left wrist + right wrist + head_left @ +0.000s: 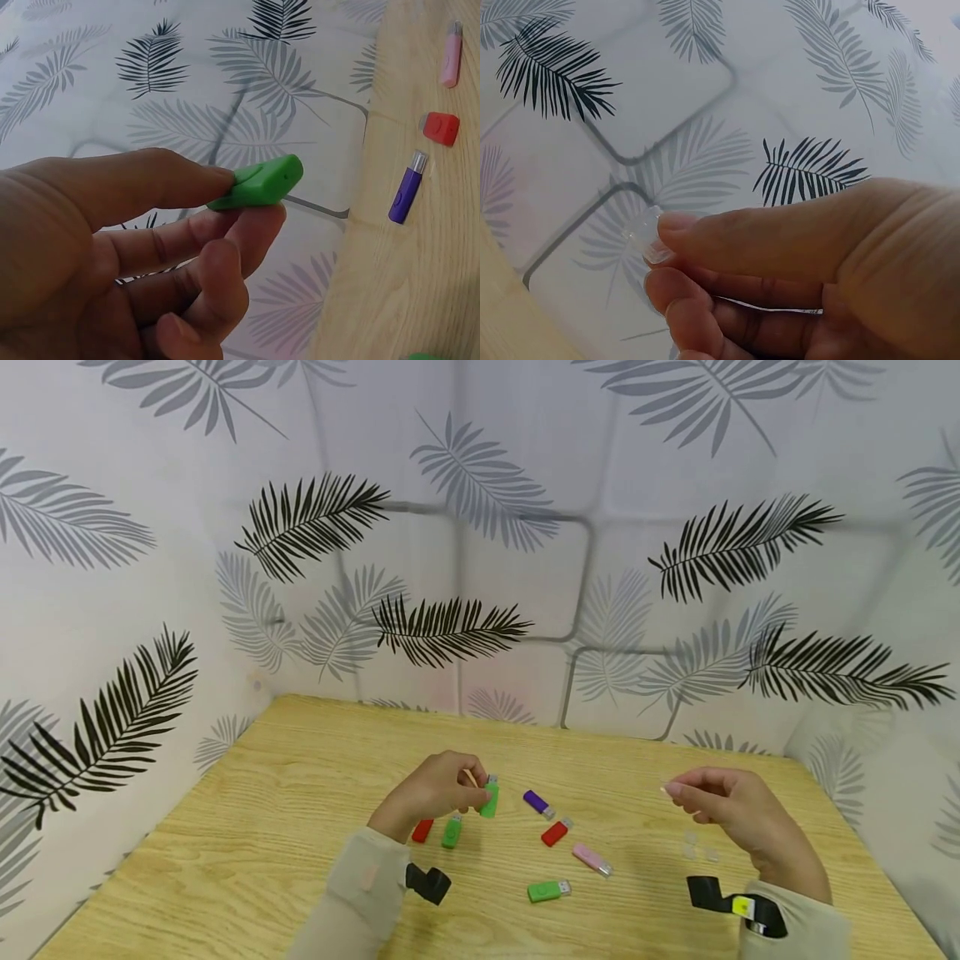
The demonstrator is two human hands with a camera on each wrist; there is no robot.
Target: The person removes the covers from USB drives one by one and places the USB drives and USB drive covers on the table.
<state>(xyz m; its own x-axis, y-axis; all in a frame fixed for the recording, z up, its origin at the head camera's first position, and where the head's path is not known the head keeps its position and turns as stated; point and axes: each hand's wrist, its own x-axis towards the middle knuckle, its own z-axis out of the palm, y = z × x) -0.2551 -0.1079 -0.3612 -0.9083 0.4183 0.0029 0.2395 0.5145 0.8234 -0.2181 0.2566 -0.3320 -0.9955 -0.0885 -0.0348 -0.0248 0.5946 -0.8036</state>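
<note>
My left hand (442,789) pinches a green USB flash drive (490,802) between thumb and fingers, above the table. Its metal plug points up and away in the head view. In the left wrist view the rounded rear end of this drive faces the camera, and the plug is hidden. Off to the right, my right hand (731,806) holds a small clear plastic cap (641,234) between thumb and index finger, the other fingers curled beneath. A wide gap separates the two hands. Below the right hand, several similar clear pieces (711,855) lie on the table.
On the wooden table (315,760) lie a purple flash drive (536,802), a red one (556,833), a pink one (591,860) and a green one (546,892). Another red drive (423,832) and green drive (452,832) lie by my left wrist. A leaf-patterned curtain (495,568) hangs behind.
</note>
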